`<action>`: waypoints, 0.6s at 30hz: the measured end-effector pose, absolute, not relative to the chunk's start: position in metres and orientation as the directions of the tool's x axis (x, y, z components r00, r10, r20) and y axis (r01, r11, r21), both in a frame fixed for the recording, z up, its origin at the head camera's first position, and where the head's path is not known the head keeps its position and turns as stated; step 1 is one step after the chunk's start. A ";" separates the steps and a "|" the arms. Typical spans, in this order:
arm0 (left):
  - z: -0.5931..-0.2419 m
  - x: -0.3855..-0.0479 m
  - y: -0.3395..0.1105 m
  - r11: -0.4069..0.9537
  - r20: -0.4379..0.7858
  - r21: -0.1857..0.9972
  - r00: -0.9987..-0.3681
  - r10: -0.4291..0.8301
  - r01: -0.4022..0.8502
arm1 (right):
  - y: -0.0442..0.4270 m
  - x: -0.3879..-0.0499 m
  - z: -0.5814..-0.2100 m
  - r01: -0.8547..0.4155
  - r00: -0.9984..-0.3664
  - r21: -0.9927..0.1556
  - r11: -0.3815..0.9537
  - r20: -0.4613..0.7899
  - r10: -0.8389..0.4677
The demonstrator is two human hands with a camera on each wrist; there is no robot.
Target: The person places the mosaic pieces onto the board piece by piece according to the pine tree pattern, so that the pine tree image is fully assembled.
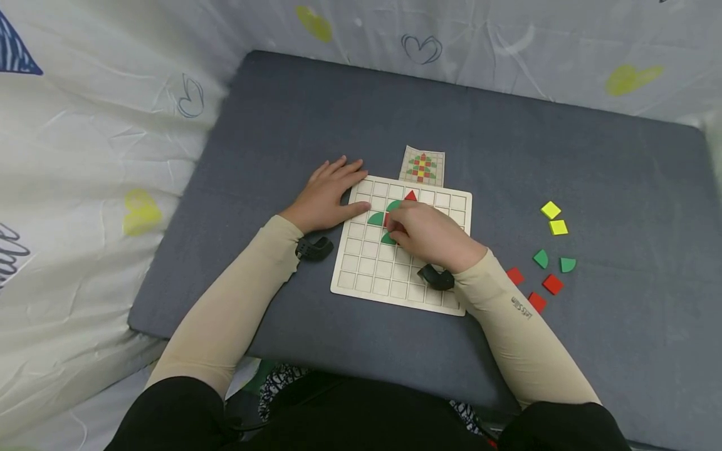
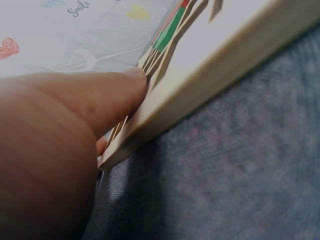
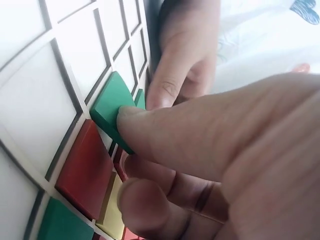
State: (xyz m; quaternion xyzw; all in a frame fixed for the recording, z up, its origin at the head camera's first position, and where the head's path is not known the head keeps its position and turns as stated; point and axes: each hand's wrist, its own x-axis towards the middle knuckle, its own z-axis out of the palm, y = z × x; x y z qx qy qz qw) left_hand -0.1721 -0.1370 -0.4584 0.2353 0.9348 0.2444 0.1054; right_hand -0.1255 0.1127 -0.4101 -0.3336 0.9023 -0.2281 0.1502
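Observation:
A wooden grid board [image 1: 361,282] lies on the table with coloured pieces in its upper cells. My right hand [image 1: 429,232] is over it, fingers curled. In the right wrist view its thumb lies on a green quarter-circle tile [image 3: 111,102], which it pinches at a grid cell. Beside that tile sit a red square tile [image 3: 86,172] and a yellow tile [image 3: 112,210]. A red triangle tile [image 1: 411,196] and another green tile [image 1: 375,218] also lie on the grid. My left hand [image 1: 327,197] spreads straight fingers at the board's upper left edge, thumb [image 2: 120,92] resting on its rim.
Behind the board, a small pattern card [image 1: 422,167] shows a tree of coloured shapes. To the right lie two yellow squares [image 1: 550,210], green quarter-circles [image 1: 567,265] and several red squares [image 1: 553,284], some beside the right sleeve. A grey cloth [image 1: 293,125] covers the table.

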 end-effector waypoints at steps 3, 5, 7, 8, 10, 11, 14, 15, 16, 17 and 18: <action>-0.458 -0.171 -0.136 0.770 -0.083 0.509 -0.868 0.490 0.386 | 0.112 -0.124 -0.408 -0.531 -0.737 -0.503 0.682 -0.123 -0.665; -0.458 -0.171 -0.136 0.769 -0.085 0.511 -0.868 0.489 0.384 | 0.112 -0.124 -0.408 -0.531 -0.738 -0.496 0.687 -0.126 -0.662; -0.458 -0.171 -0.136 0.769 -0.085 0.511 -0.868 0.488 0.383 | 0.112 -0.124 -0.408 -0.532 -0.740 -0.490 0.690 -0.127 -0.661; -0.457 -0.171 -0.136 0.770 -0.084 0.511 -0.869 0.488 0.383 | 0.112 -0.124 -0.409 -0.533 -0.740 -0.488 0.691 -0.127 -0.661; -0.458 -0.171 -0.136 0.770 -0.082 0.509 -0.869 0.488 0.385 | 0.112 -0.124 -0.410 -0.536 -0.739 -0.485 0.691 -0.125 -0.662; -0.457 -0.171 -0.136 0.770 -0.082 0.509 -0.869 0.488 0.385 | 0.112 -0.124 -0.410 -0.537 -0.740 -0.484 0.691 -0.123 -0.661; -0.457 -0.170 -0.136 0.769 -0.082 0.512 -0.870 0.487 0.383 | 0.111 -0.124 -0.410 -0.539 -0.743 -0.482 0.690 -0.114 -0.660; -0.456 -0.170 -0.136 0.770 -0.083 0.512 -0.870 0.486 0.381 | 0.111 -0.124 -0.410 -0.539 -0.744 -0.482 0.691 -0.112 -0.659; -0.456 -0.170 -0.136 0.770 -0.085 0.514 -0.870 0.485 0.379 | 0.110 -0.124 -0.410 -0.539 -0.746 -0.481 0.691 -0.109 -0.657; -0.456 -0.170 -0.136 0.770 -0.086 0.514 -0.871 0.484 0.377 | 0.110 -0.124 -0.410 -0.539 -0.747 -0.481 0.691 -0.107 -0.656; -0.456 -0.170 -0.136 0.771 -0.087 0.514 -0.871 0.484 0.377 | 0.111 -0.123 -0.410 -0.538 -0.748 -0.481 0.692 -0.107 -0.655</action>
